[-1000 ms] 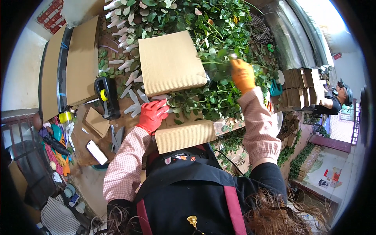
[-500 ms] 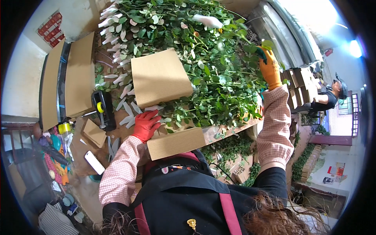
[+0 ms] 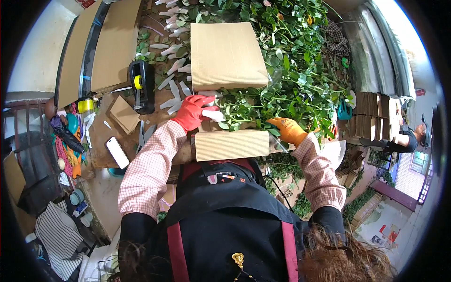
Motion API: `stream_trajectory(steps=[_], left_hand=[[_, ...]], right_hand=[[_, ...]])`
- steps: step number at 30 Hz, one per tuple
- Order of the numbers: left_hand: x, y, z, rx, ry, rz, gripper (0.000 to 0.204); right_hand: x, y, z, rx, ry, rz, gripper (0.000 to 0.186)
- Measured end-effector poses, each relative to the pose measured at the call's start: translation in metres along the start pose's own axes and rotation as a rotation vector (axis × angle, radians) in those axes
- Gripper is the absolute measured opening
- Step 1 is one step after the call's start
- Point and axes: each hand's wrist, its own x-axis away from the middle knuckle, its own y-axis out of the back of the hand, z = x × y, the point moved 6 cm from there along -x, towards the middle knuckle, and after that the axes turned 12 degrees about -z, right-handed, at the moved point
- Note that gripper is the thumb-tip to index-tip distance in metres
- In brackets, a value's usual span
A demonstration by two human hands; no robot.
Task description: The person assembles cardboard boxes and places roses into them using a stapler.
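From well right of the cardboard flap (image 3: pixel 232 146), the right hand (image 3: pixel 280 130) has come in beside its right end, curled, grip unclear, while the left hand (image 3: pixel 199 112), nearly closed, pinches a white-sleeved bud (image 3: pixel 214 115) just beyond the flap, so a leafy stem (image 3: pixel 233 120) now seems placed between them

Pink checked sleeves (image 3: pixel 151 170), red glove (image 3: pixel 189 113), orange glove (image 3: pixel 290 131)

Pale wall (image 3: pixel 40 66) left; bright window (image 3: pixel 419 162) right

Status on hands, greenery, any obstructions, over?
Left hand at white sleeve. Right hand at leafy stems, grip unclear. Stems between near cardboard flap and far cardboard flap, which hides what's beneath.
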Motion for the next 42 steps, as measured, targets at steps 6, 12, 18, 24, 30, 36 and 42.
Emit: stream_trajectory(steps=[6, 12, 18, 24, 30, 36, 42], left_hand=[[-0.003, -0.014, 0.011, 0.716, 0.556, 0.212, 0.036], [-0.006, -0.001, 0.007, 0.295, 0.051, 0.261, 0.037], [-0.007, 0.004, -0.036, -0.065, -0.230, 0.187, 0.056], [0.008, -0.002, -0.021, -0.019, -0.156, 0.093, 0.054], [0.001, -0.005, -0.023, -0.019, -0.134, 0.148, 0.054], [0.004, -0.002, -0.020, -0.012, -0.115, 0.134, 0.054], [0.005, 0.000, -0.023, -0.035, -0.150, 0.085, 0.057]], right_hand=[[-0.006, -0.022, 0.007, 0.301, -0.015, -0.013, 0.042], [-0.004, -0.026, 0.019, 0.434, 0.021, -0.111, 0.040], [-0.010, -0.024, 0.017, 0.489, 0.030, -0.161, 0.037], [-0.033, 0.037, -0.030, -0.123, 0.075, -0.261, 0.033], [-0.045, 0.140, -0.058, 0.703, -0.322, -0.572, 0.025], [-0.009, 0.147, -0.122, 0.581, -0.384, -0.690, 0.027], [0.141, 0.230, -0.093, 0.411, -0.359, -1.068, 0.041]])
